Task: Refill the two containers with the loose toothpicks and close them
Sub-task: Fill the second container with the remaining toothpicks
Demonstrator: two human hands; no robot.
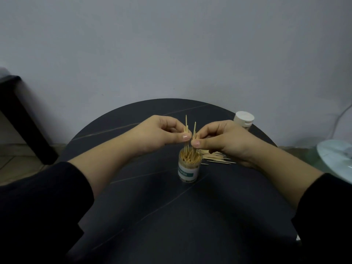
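Observation:
A clear open toothpick container (189, 168) with a green and white label stands upright in the middle of the round dark table (152, 206), packed with toothpicks. Just above its mouth, my left hand (160, 134) pinches a few upright toothpicks (186, 128) between thumb and fingers. My right hand (222, 139) pinches another small bunch (194, 130) beside them. Both bunches' lower ends reach into the container. A pile of loose toothpicks (217, 157) lies on the table to the right of the container, partly hidden under my right hand. A second container with a white cap (244, 119) stands at the back right.
A pale round plate or tabletop (337, 159) juts in at the right edge. A dark piece of furniture (21, 115) stands on the floor at the left. A grey wall rises close behind the table.

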